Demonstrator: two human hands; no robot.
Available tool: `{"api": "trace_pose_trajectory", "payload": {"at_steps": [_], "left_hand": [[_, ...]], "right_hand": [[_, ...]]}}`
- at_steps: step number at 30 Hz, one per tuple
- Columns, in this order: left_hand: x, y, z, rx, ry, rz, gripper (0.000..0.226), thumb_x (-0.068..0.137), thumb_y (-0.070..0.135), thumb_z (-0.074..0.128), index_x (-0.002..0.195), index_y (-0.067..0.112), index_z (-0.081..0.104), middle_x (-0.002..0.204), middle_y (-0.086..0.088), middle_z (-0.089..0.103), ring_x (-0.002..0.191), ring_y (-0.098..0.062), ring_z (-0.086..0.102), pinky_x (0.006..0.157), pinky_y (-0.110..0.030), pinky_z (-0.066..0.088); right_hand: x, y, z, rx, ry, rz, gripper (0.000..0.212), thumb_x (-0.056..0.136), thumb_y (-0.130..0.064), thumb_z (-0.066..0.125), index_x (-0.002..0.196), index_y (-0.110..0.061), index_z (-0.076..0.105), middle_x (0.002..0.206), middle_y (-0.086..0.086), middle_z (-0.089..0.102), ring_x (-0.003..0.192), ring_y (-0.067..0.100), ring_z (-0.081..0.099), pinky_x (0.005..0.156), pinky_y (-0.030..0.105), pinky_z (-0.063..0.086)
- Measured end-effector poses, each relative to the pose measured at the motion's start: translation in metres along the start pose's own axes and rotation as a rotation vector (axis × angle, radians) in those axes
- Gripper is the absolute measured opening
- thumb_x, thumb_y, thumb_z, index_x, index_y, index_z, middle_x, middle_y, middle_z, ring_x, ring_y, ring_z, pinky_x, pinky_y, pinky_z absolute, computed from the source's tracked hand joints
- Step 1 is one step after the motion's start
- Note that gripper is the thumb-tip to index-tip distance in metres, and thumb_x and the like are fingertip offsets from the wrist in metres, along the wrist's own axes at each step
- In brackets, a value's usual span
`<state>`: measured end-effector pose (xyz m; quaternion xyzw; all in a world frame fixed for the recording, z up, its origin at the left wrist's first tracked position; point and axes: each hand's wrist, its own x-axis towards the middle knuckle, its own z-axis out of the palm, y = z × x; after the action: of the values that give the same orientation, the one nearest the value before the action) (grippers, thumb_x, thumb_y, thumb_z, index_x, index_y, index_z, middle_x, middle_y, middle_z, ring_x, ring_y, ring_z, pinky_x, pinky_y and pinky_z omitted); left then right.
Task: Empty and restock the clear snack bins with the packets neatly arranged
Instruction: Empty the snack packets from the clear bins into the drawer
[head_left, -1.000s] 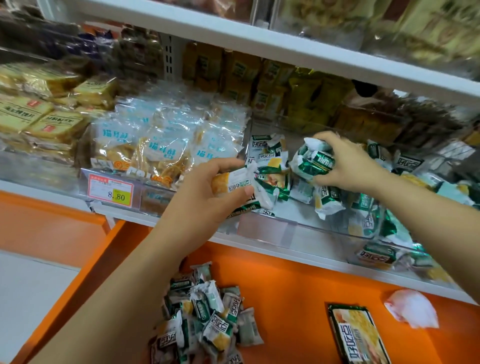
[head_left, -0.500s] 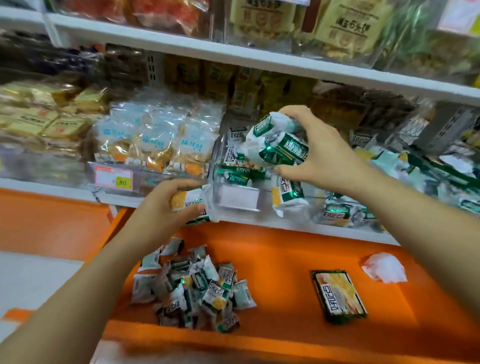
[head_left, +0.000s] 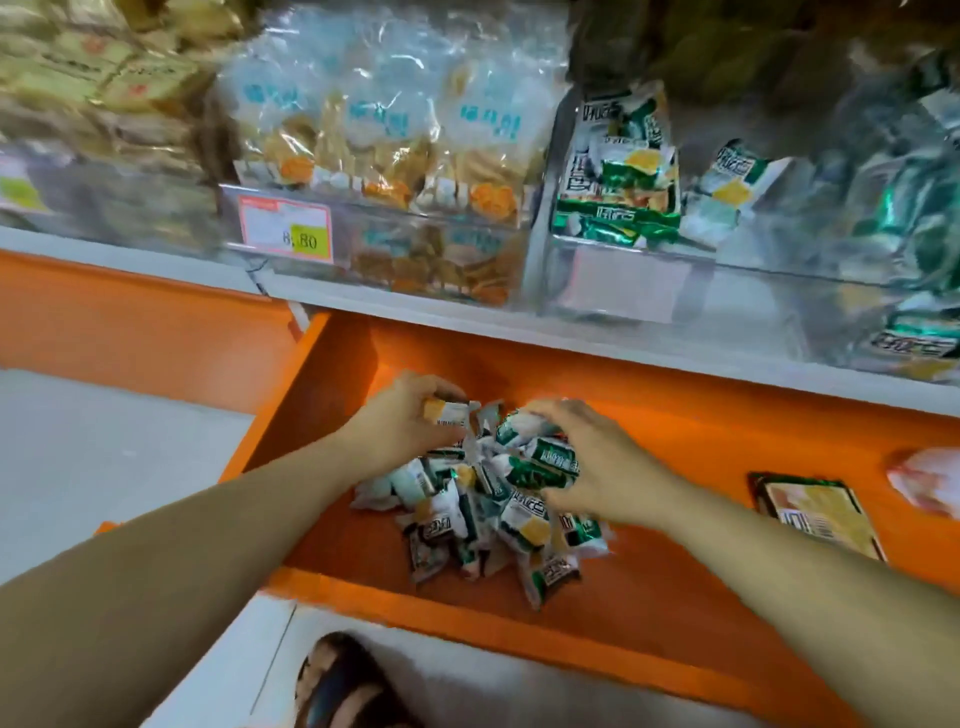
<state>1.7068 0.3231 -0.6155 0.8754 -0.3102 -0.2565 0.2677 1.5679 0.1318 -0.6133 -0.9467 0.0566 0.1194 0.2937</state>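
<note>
Both hands are down at a heap of small crinkly green-and-white foil packets (head_left: 467, 525) on the glossy orange lower shelf (head_left: 685, 447). The left hand (head_left: 410, 421) pinches one white-and-orange packet (head_left: 448, 413). The right hand (head_left: 597, 467) grips a bunch of green packets (head_left: 545, 457). Above, the clear plastic bin (head_left: 623, 280) holds a few more. A flat dark-edged pouch (head_left: 815, 514) lies well apart, to the right.

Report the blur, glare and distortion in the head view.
Head view: motion blur smears the upper-left shelf packets and far-right bin; the price tag reads only partly; pale sheen on the clear bin front; wide-angle bend tilts the white shelf edge; left hand, right hand and packet pile are slightly soft.
</note>
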Motion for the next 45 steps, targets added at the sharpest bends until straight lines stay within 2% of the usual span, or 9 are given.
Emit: {"api": "trace_pose_trajectory", "payload": {"at_steps": [9,14,21,25,31,34,37,42,45], "left_hand": [[0.037,-0.028,0.024,-0.055,-0.196,-0.068,0.045,0.09,0.019,0.065,0.133,0.02,0.05,0.105,0.006,0.048,0.095,-0.005,0.048,0.066,0.002,0.038],[0.023,0.002,0.016,-0.06,-0.172,0.002,0.032,0.092,0.022,0.062,0.122,0.029,0.055,0.119,0.009,0.058,0.107,-0.007,0.057,0.084,-0.013,0.043],[-0.026,0.091,-0.022,-0.113,0.05,0.227,0.024,0.093,0.024,0.061,0.111,0.039,0.056,0.1,0.028,0.06,0.092,0.014,0.057,0.071,-0.009,0.048],[-0.05,0.13,-0.042,-0.225,0.245,0.294,0.022,0.093,0.023,0.059,0.101,0.043,0.056,0.098,0.023,0.062,0.089,0.007,0.059,0.068,-0.009,0.048],[-0.035,0.142,-0.053,-0.205,0.486,0.256,0.033,0.092,0.02,0.06,0.125,0.024,0.057,0.111,0.004,0.055,0.097,-0.01,0.058,0.087,-0.026,0.049],[-0.021,0.141,-0.056,-0.127,0.471,0.257,0.038,0.092,0.019,0.059,0.129,0.025,0.054,0.12,0.005,0.048,0.099,-0.01,0.055,0.095,-0.029,0.045],[-0.01,0.138,-0.061,-0.141,0.489,0.272,0.038,0.092,0.02,0.059,0.129,0.028,0.054,0.112,0.011,0.047,0.083,0.0,0.054,0.082,-0.023,0.045],[0.003,0.128,-0.065,-0.167,0.529,0.332,0.029,0.093,0.019,0.058,0.119,0.03,0.06,0.107,0.014,0.052,0.078,0.006,0.056,0.071,-0.014,0.045],[0.006,0.126,-0.067,-0.179,0.533,0.354,0.024,0.093,0.016,0.056,0.112,0.032,0.06,0.099,0.023,0.05,0.081,0.01,0.055,0.068,-0.005,0.041]], "right_hand": [[0.049,0.036,0.04,0.101,-0.035,0.015,0.094,0.078,-0.027,0.076,0.148,-0.043,0.016,0.155,-0.002,0.023,0.134,0.018,0.038,0.104,0.029,0.042],[0.027,0.027,0.013,0.077,-0.035,-0.061,0.068,0.083,-0.032,0.071,0.142,-0.035,0.038,0.147,-0.01,0.04,0.131,0.008,0.04,0.107,0.023,0.033],[-0.037,-0.008,-0.067,0.11,0.059,-0.075,0.036,0.085,-0.03,0.069,0.12,-0.033,0.061,0.108,-0.019,0.062,0.097,-0.005,0.058,0.087,0.02,0.05],[-0.069,-0.032,-0.123,0.209,0.215,-0.137,0.025,0.085,-0.018,0.07,0.109,-0.024,0.066,0.1,-0.012,0.067,0.088,-0.003,0.062,0.077,0.009,0.048],[-0.052,-0.044,-0.189,0.226,0.423,-0.169,0.019,0.085,-0.015,0.07,0.103,-0.021,0.066,0.091,-0.006,0.067,0.077,-0.004,0.059,0.071,0.007,0.046],[-0.017,-0.035,-0.203,0.231,0.351,-0.064,0.017,0.088,-0.02,0.067,0.105,-0.021,0.067,0.093,-0.004,0.065,0.086,0.009,0.061,0.076,0.021,0.054],[0.021,-0.024,-0.208,0.188,0.159,0.048,0.034,0.087,-0.023,0.068,0.12,-0.021,0.063,0.113,0.002,0.06,0.103,0.016,0.06,0.081,0.036,0.056],[0.074,-0.017,-0.205,-0.302,-0.094,-0.049,0.054,0.082,-0.024,0.073,0.132,-0.023,0.054,0.109,-0.009,0.049,0.09,0.008,0.049,0.067,0.009,0.037],[0.093,-0.012,-0.201,-0.442,-0.069,-0.123,0.054,0.076,-0.025,0.078,0.125,-0.02,0.057,0.107,0.001,0.053,0.088,0.015,0.051,0.069,0.02,0.04]]}}
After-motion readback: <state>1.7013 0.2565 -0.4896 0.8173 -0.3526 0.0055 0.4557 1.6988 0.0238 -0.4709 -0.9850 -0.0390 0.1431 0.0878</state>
